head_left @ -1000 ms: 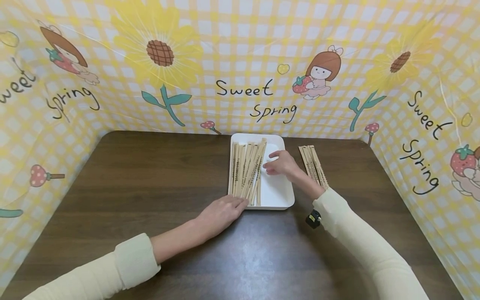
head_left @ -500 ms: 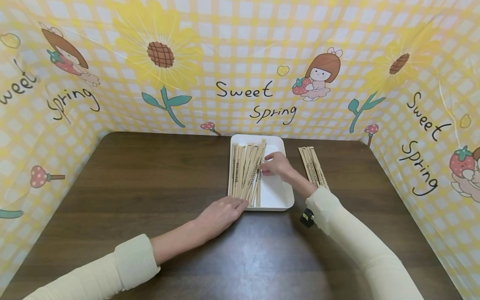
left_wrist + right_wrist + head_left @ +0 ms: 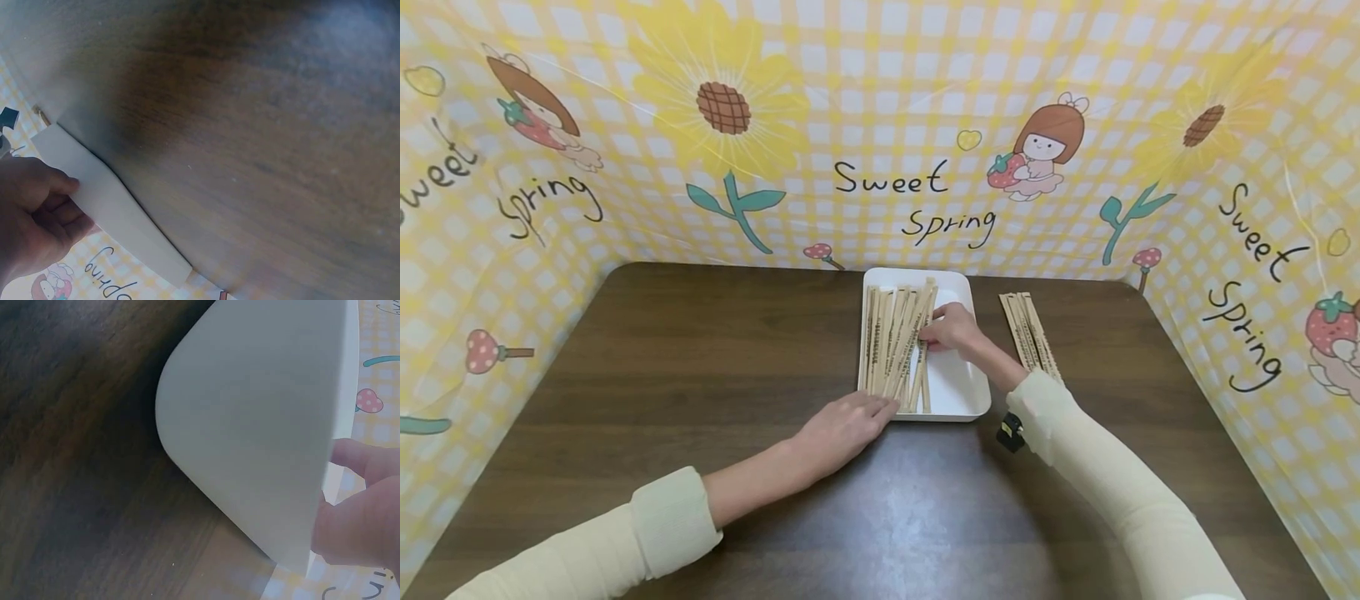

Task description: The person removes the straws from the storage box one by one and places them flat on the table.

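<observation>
A white rectangular tray (image 3: 957, 400) stands near the back of the table, its left side filled with several long, slim paper-wrapped sticks (image 3: 880, 342) printed with dark lettering. At the tray's near left corner my left hand (image 3: 847, 421) grips the rim; in the left wrist view its thumb lies against the tray's outer wall (image 3: 106, 187). My right hand (image 3: 953, 327) reaches in over the right side and pinches one paper-wrapped stick (image 3: 926, 383) at the pile's right edge. In the right wrist view the tray wall (image 3: 250, 425) hides the right fingertips and the stick.
To the right of the tray, a small bundle of similar wrapped sticks (image 3: 1026, 329) lies on the dark wooden table (image 3: 715, 350), partly behind the right forearm. A yellow checked cloth (image 3: 880, 108) with printed flowers encloses the back and sides.
My right hand has moved left to the pile's edge and taken hold of a stick, whose near end has shifted slightly right. My left hand stays at the tray corner.
</observation>
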